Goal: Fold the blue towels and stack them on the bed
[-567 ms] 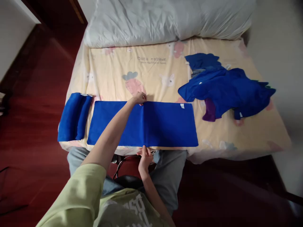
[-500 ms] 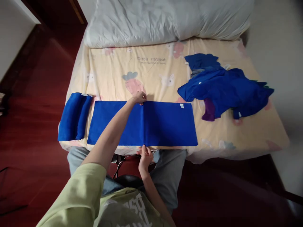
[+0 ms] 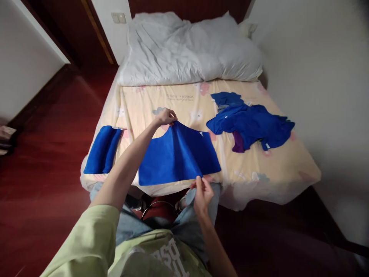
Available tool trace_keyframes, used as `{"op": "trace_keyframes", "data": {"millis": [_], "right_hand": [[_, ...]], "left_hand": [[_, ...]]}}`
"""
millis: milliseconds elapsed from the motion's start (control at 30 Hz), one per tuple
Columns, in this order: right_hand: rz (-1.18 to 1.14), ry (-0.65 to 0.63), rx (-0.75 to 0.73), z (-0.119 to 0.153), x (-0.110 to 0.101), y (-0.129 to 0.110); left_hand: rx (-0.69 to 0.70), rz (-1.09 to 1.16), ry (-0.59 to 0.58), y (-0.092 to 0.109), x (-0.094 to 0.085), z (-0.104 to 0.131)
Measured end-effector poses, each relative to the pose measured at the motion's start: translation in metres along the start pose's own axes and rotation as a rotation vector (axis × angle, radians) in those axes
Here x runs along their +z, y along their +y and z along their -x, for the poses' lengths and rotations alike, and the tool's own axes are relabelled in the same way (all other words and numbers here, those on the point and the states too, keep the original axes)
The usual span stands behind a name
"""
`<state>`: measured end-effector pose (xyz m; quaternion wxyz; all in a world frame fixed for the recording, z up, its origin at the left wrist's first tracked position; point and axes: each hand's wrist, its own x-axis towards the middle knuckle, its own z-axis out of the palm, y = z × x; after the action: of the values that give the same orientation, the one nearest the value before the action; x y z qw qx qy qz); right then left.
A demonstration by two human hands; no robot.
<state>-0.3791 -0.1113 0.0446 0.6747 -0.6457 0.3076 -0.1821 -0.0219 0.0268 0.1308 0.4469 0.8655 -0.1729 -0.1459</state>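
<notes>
A flat blue towel with a small white tag lies across the near side of the bed. My left hand pinches its far edge near the middle and holds that edge up off the sheet. At the near edge, right of centre, my right hand grips the cloth between thumb and fingers. Between the two hands a raised fold runs slantwise through the towel. To its left rests a folded blue towel, thick and compact.
A loose heap of blue cloths, with a purple piece showing, lies on the right of the bed. The patterned sheet covers the mattress. A grey-white quilt is bunched at the far end. A wall stands along the right.
The towel's middle has been lifted at the far edge, and its sides have drawn inward. My right hand has moved rightward with the near edge. The view has tilted up.
</notes>
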Motion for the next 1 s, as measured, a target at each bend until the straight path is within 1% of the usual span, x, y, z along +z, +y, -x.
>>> {"op": "trace_keyframes", "data": {"millis": [100,167,267,367,467,567,633,700,800,833,900,1000], "right_hand": [[0.004,-0.045,-0.102,-0.027,-0.032,-0.044],[0.029,-0.055,-0.155,-0.047,-0.048,-0.075],[0.039,-0.101,-0.228,-0.074,-0.062,-0.123],[0.043,-0.165,-0.304,-0.091,-0.067,-0.170],[0.052,-0.196,-0.359,-0.094,-0.069,-0.218],[0.050,-0.243,-0.354,-0.083,-0.070,-0.262],[0.054,-0.291,-0.330,-0.073,-0.071,-0.286],[0.067,-0.326,-0.317,-0.065,-0.070,-0.301],[0.106,-0.401,-0.287,-0.059,-0.067,-0.310],[0.120,-0.444,-0.258,-0.059,-0.065,-0.311],[0.135,-0.530,-0.178,-0.059,-0.060,-0.310],[0.135,-0.630,-0.051,-0.066,-0.050,-0.305]], "left_hand": [[0.100,0.065,0.059,0.027,-0.032,0.026],[0.179,0.093,0.126,0.044,-0.053,0.046],[0.266,0.134,0.199,0.066,-0.083,0.081],[0.320,0.138,0.262,0.087,-0.110,0.120],[0.357,0.130,0.326,0.110,-0.134,0.161],[0.391,0.119,0.359,0.129,-0.154,0.204],[0.406,0.113,0.360,0.137,-0.164,0.231],[0.401,0.104,0.351,0.139,-0.172,0.255],[0.342,0.093,0.339,0.132,-0.178,0.280],[0.299,0.095,0.339,0.128,-0.178,0.284],[0.167,0.119,0.334,0.117,-0.176,0.289],[-0.059,0.194,0.293,0.095,-0.170,0.287]]}}
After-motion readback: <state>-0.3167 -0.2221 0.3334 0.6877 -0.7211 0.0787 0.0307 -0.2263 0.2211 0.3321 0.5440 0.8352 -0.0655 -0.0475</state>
